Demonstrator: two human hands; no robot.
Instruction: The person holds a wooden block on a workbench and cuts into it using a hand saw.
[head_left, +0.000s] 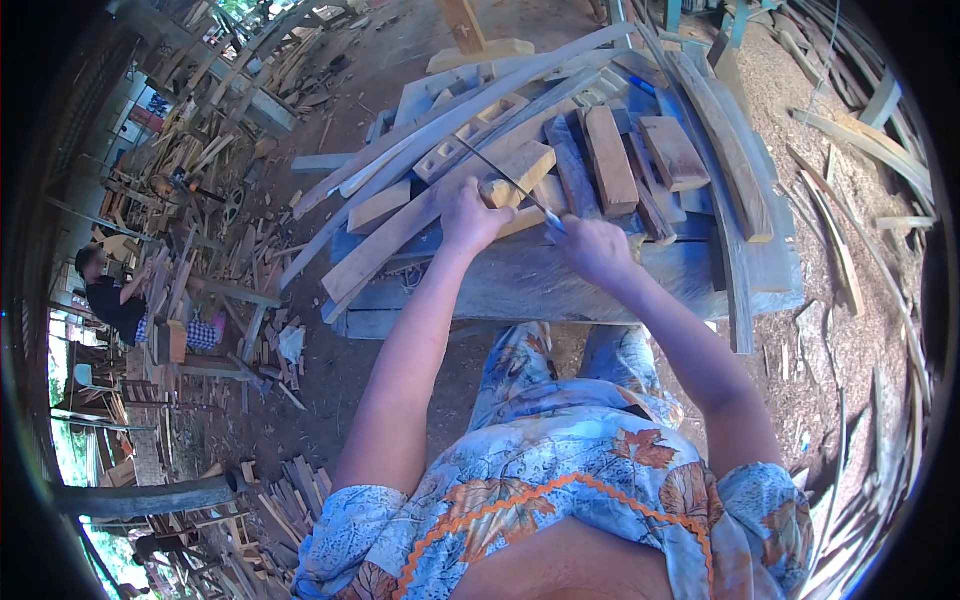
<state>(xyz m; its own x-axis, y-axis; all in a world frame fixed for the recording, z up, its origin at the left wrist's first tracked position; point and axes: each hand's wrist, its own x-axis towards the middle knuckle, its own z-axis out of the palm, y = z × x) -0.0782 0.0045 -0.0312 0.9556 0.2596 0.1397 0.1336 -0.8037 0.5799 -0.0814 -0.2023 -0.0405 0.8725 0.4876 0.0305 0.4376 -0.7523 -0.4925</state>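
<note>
My left hand (472, 214) is closed on the near end of a short wooden block (527, 167), pressing it down on the workbench. In my right hand (598, 252) is the pale handle of a long, thin, dark file-like tool (500, 172). Its narrow blade slants away to the far left, crossing over the block close to my left fingers. Whether the blade touches the wood is hard to make out. Under and beside the block lie long boards (400, 243) and a short offcut (380, 206).
The workbench (640, 272) carries several thick wooden pieces (611, 160) right of my hands and a long curved plank (722, 145) at its right edge. A blue marker-like stick (641, 85) lies at the back. Scrap wood (835, 245) litters the ground. Another person (112, 300) sits far left.
</note>
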